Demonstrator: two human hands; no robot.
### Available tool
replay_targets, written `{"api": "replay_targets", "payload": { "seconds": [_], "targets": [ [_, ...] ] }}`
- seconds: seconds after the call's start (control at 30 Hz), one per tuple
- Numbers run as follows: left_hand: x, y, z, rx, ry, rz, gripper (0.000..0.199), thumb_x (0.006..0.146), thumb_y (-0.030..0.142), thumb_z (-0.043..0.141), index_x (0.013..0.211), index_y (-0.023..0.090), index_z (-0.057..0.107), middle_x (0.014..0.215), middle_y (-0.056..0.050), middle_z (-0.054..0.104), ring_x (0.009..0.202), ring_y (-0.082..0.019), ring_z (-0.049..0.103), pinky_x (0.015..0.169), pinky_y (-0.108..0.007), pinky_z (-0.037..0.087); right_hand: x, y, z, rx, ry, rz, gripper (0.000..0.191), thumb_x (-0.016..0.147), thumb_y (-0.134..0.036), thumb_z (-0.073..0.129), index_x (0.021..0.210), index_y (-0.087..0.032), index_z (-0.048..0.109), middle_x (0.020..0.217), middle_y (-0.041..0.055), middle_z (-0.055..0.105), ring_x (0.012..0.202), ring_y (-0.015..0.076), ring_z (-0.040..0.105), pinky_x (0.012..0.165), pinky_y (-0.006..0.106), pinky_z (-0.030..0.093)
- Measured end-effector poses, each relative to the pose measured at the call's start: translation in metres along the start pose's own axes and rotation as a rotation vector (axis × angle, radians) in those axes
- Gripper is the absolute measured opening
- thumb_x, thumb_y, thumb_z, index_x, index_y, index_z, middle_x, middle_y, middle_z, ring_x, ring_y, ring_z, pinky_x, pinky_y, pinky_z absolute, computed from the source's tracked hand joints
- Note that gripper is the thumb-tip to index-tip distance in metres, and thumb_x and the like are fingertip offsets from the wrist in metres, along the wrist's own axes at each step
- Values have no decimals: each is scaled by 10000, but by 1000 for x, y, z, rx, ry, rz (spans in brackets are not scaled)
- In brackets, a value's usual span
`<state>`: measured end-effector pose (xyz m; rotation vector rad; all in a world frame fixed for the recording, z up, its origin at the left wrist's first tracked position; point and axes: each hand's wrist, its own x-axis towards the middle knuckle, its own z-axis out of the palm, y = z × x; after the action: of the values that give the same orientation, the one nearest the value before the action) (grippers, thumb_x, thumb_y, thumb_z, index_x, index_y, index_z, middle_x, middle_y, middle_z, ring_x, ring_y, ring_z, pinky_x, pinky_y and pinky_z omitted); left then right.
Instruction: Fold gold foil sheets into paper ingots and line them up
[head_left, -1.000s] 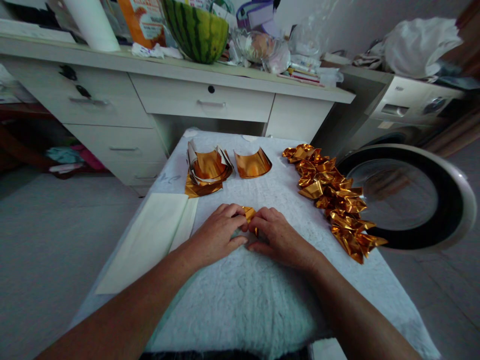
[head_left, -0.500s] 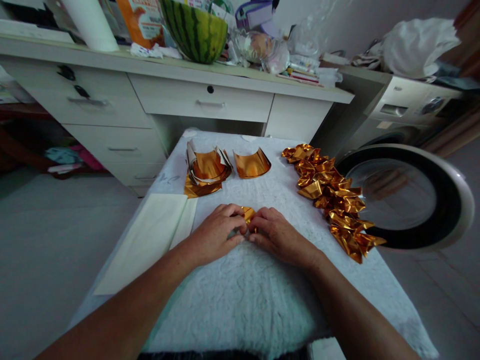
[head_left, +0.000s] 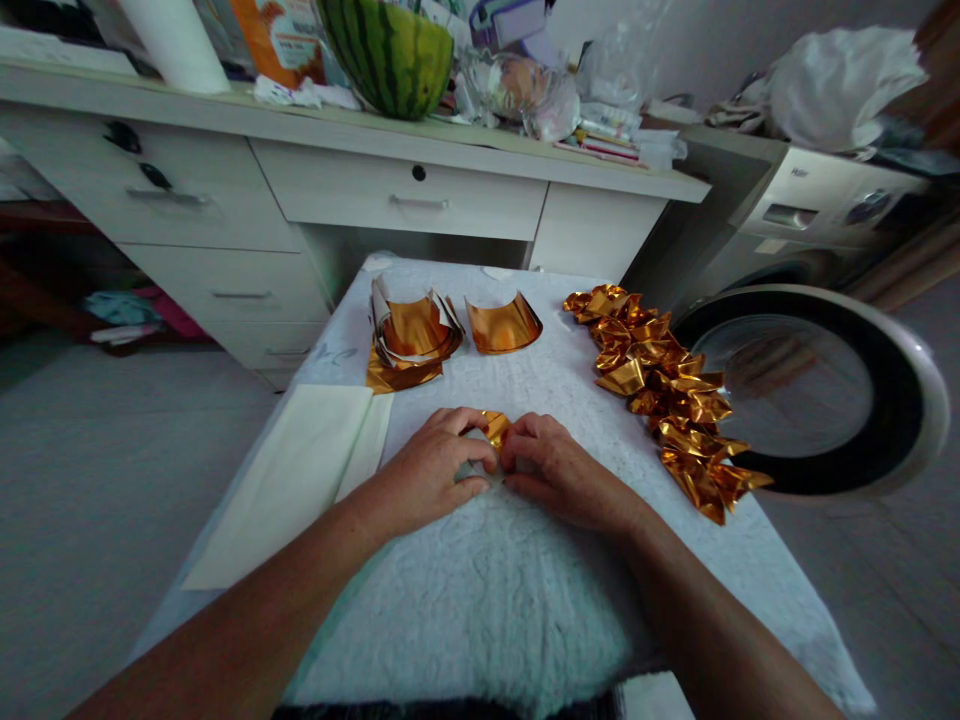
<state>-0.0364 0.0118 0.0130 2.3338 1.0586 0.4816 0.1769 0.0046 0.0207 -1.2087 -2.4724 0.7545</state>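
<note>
A small folded piece of gold foil paper (head_left: 494,428) lies between my two hands on the cloth-covered table. My left hand (head_left: 444,462) has its fingers curled on the foil's left edge, thumb a little apart below. From the right, my right hand (head_left: 547,458) pinches the foil's other edge with bent fingers. The foil's lower part is hidden by the fingers. Beyond the hands stand a stack of curved gold sheets (head_left: 416,330) and a single curved gold sheet (head_left: 505,325). A long heap of folded gold pieces (head_left: 652,375) lies at the right.
Pale paper sheets (head_left: 292,470) lie on the table's left side. Behind stands a white desk (head_left: 405,200) with half a watermelon (head_left: 386,60) and clutter on top. The open round door (head_left: 810,390) of a washing machine is beside the table's right edge.
The fingers of my left hand have parted slightly from its thumb on the foil. The view has shifted a little; the sheets and the heap lie as before.
</note>
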Motion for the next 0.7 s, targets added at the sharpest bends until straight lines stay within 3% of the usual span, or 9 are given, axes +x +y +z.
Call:
{"api": "replay_targets", "payload": {
  "seconds": [0.4, 0.7],
  "targets": [
    [3, 1, 8, 47, 75, -14, 109, 887, 161, 588, 839, 200, 678, 1134, -65, 586, 1119, -247, 523, 995, -459, 447, 1, -1, 4, 24, 56, 34, 116, 843, -69, 589, 856, -184, 581, 967, 44, 568, 928, 189, 492, 850, 343, 386],
    [6, 3, 14, 55, 148, -45, 127, 857, 122, 585, 752, 186, 615, 1041, -48, 604, 1017, -221, 555, 915, -421, 468, 3, -2, 10, 36, 113, 111, 209, 776, -48, 620, 900, -192, 533, 935, 35, 570, 885, 196, 478, 812, 346, 381]
  ]
}}
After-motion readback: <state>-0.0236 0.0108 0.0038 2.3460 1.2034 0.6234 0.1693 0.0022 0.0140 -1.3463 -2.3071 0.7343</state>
